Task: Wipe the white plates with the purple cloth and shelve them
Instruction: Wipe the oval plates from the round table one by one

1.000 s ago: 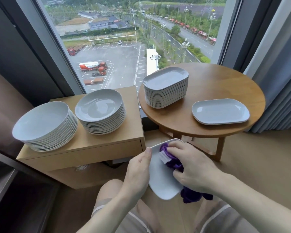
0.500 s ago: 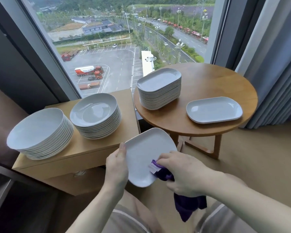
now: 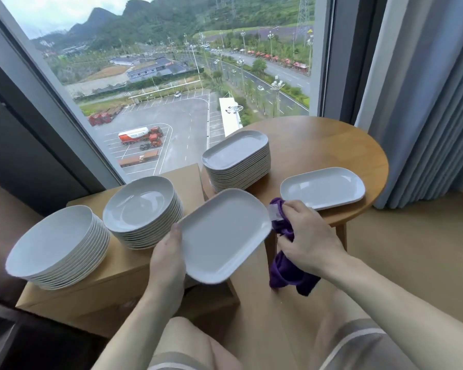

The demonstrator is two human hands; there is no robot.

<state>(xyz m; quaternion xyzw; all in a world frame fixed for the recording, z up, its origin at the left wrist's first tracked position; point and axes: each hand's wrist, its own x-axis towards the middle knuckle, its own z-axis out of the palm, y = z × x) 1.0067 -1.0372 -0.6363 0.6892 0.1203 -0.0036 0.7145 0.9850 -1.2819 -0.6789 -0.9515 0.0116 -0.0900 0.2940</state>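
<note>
Left hand (image 3: 169,252) grips one white plate (image 3: 225,236) mid-air; right hand (image 3: 309,236) clutches the purple cloth (image 3: 285,273) beside it. Two round stacks (image 3: 56,244) on the cabinet (image 3: 134,273), one oblong stack (image 3: 237,158) plus one single plate (image 3: 322,188) on the table (image 3: 332,142).

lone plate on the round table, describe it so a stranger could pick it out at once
Find the round table by the curtain. Two things sit on it: a stack of oblong plates at its left, and the lone plate nearer the curtain. It alone lies flat on the wood, unstacked and unheld.
</note>
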